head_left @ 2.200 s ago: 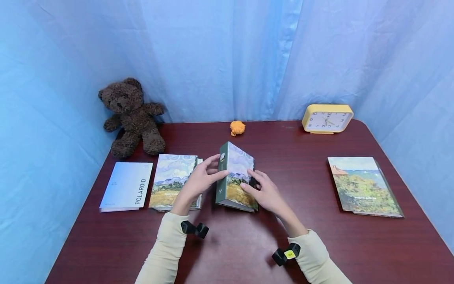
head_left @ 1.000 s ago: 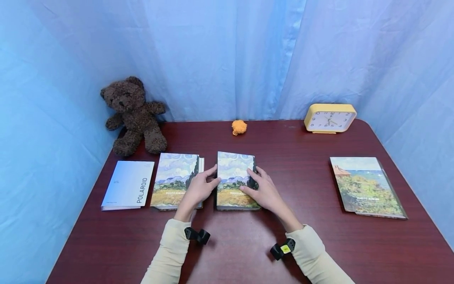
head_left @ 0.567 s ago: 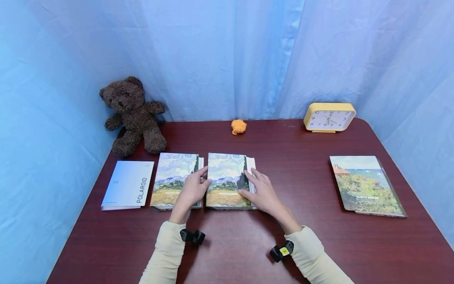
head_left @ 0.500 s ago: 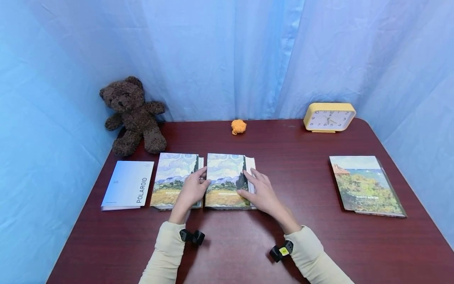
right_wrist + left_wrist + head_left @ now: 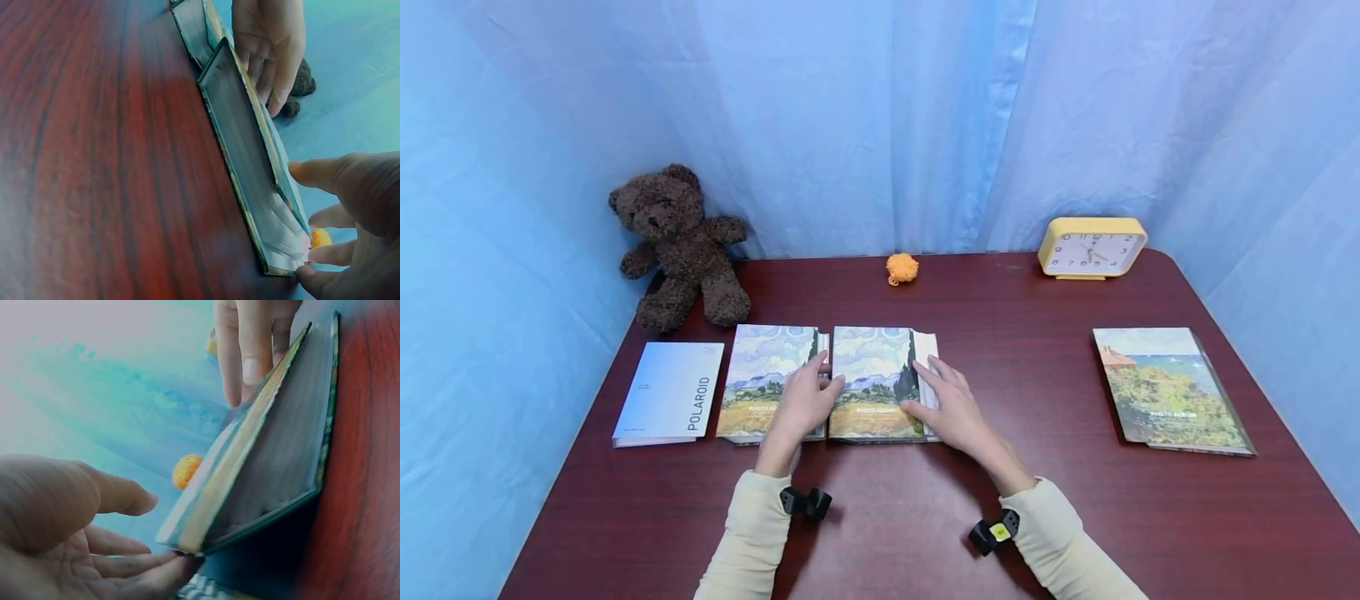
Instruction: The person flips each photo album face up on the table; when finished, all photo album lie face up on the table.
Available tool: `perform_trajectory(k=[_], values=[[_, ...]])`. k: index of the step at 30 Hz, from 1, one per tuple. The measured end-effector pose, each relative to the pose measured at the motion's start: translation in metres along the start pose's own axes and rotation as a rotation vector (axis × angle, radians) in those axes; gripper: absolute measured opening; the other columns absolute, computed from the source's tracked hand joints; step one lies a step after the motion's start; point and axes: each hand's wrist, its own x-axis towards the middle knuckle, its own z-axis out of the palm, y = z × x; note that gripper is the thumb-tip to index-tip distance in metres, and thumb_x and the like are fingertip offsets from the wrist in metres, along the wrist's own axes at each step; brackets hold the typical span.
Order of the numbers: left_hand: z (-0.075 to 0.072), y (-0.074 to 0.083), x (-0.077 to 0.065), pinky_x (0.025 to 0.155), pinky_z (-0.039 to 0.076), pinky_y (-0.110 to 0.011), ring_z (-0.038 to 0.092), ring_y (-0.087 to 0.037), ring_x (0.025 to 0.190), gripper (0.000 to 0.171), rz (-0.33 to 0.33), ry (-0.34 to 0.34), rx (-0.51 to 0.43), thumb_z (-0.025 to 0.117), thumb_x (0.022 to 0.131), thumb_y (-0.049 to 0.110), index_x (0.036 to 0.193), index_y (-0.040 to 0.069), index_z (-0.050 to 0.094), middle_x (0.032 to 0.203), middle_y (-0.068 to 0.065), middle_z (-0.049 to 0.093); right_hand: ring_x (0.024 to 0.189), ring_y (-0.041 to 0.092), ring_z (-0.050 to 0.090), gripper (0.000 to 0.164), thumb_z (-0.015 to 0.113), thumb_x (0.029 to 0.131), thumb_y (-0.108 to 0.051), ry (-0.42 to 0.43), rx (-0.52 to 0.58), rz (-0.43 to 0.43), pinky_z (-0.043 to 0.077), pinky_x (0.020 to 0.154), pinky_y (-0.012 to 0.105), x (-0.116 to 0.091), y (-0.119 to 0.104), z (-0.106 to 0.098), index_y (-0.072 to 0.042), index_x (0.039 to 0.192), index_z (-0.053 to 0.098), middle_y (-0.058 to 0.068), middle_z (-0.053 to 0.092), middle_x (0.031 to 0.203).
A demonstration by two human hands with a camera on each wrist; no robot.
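Hands point(image 5: 951, 408) at middle photo album point(image 5: 868, 383), reddish table point(image 5: 880, 525)

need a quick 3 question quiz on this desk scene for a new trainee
1. Short answer: which word is printed large on the blue-and-white book?
2. True or false: seen from the head camera, the orange yarn ball sits between the teddy bear and the yellow clock.
3. Multiple choice: the right hand touches
A) the blue-and-white book
B) the seaside album
C) the right one of the two matching landscape albums

Key: 1. POLAROID; 2. True; 3. C
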Motion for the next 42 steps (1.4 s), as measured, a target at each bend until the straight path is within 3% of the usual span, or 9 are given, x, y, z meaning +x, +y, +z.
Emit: perform_trajectory(k=[7,14,23,33,42], values=[[-0.005,0.015,-0.010,0.094,0.048,-0.048,0.057,-0.034,0.116,0.058,0.061,0.114,0.127,0.056,0.095,0.026,0.144,0.000,0.039,0.134,-0.021,0.052,0.136,0.046,0.033,0.068,0.071,0.085,-0.034,0.045,0.011,-0.006,0.030,0.107,0.061,-0.003,0.005,-0.012,-0.006,0.142,0.046,0.023,0.033,0.151],[0.005,0.030,-0.012,0.093,0.049,-0.045,0.059,-0.033,0.112,0.053,0.148,0.150,0.049,0.059,0.094,0.023,0.140,0.000,0.046,0.129,-0.018,0.057,0.137,0.046,0.030,0.067,0.069,0.087,-0.033,0.068,-0.024,0.032,0.029,0.107,0.062,-0.011,0.023,-0.037,-0.005,0.143,0.044,0.023,0.031,0.151],[0.040,0.050,-0.002,0.092,0.052,-0.040,0.061,-0.031,0.112,0.048,0.221,0.050,-0.110,0.059,0.094,0.020,0.136,0.001,0.049,0.127,-0.017,0.059,0.137,0.048,0.025,0.067,0.065,0.091,-0.034,0.119,-0.064,0.114,0.025,0.106,0.065,-0.034,0.060,-0.080,-0.004,0.145,0.040,0.026,0.025,0.152],[0.084,0.080,0.003,0.091,0.053,-0.032,0.063,-0.025,0.111,0.042,0.260,-0.100,-0.178,0.057,0.095,0.022,0.134,0.006,0.052,0.131,-0.013,0.057,0.135,0.052,0.025,0.066,0.061,0.094,-0.035,0.217,-0.092,0.154,0.026,0.098,0.071,-0.064,0.090,-0.127,-0.001,0.146,0.037,0.030,0.023,0.151],[0.132,0.099,0.005,0.089,0.051,-0.026,0.065,-0.017,0.107,0.045,0.272,-0.182,-0.201,0.059,0.095,0.025,0.135,0.006,0.051,0.127,-0.011,0.061,0.136,0.055,0.020,0.065,0.057,0.096,-0.033,0.319,-0.101,0.202,0.024,0.093,0.074,-0.091,0.115,-0.159,-0.002,0.147,0.033,0.031,0.018,0.153]])
